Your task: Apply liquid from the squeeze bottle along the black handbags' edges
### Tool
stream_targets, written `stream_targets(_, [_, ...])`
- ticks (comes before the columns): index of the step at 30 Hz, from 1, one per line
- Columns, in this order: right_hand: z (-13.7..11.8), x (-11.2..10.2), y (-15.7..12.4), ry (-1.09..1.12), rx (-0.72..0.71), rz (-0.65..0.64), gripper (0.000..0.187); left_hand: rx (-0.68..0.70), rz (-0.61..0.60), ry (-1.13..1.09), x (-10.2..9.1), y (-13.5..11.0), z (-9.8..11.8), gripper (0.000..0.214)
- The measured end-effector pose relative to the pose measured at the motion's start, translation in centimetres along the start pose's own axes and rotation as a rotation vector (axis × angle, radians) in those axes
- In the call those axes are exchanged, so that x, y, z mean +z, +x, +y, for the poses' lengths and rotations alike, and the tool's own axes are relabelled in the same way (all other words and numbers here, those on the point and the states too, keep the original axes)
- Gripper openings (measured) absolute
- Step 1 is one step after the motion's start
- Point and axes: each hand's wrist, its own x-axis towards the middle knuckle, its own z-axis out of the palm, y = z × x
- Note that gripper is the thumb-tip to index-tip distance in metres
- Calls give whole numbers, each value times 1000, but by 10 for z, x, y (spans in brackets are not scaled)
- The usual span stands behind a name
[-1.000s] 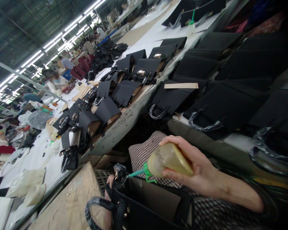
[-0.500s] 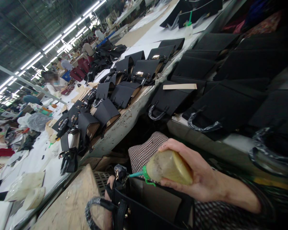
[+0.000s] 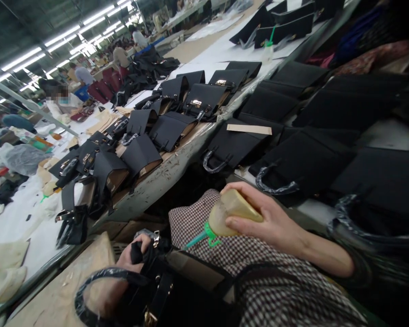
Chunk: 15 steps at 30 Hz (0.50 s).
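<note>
Yellowish bottle: we grip it in our right hand, fingers and thumb wrapped round its soft body. Its green nozzle points down and left.
Black handbag: it lies in our lap against the checked cloth, mouth upward, with its wrapped handle looping over the wooden board.
Left hand: closed on the bag's top corner beside a metal ring (which flap the fingers pinch is too dark to tell).
Nozzle and bag: the tip hangs just above the rim and seems not to touch it.
Doing it well: we judge that the left hand should keep the corner taut and still. The tip should rest on the seam before any squeeze, and the squeeze should be light, so the line stays thin and clear of the metal fittings and the outer face.
Risk: as we see it, a tilted bottle held over the open mouth can drip inside.
Around us: the workbench edge runs past our knees, with finished bags in rows on it. More bags and a cardboard strip lie to the right.
Against half a second ago: the nozzle tip sat at the bag's corner hardware and is now drawn back and higher. Our left hand shows more and clasps the corner, and the bag has swung so its handle loop looks larger.
</note>
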Motion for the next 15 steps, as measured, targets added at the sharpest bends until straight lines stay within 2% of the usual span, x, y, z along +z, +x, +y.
stream_targets(2, [6, -5, 5, -99, 3, -51, 46, 10, -3, -21, 11, 12, -12, 42])
stream_targets(7, [26, -8, 16, -243, -6, -146, 52, -31, 11, -39, 33, 35, -20, 29])
stream_targets(15, [52, 6, 34, -322, -170, -139, 59, -80, -27, -153, 39, 40, -18, 31])
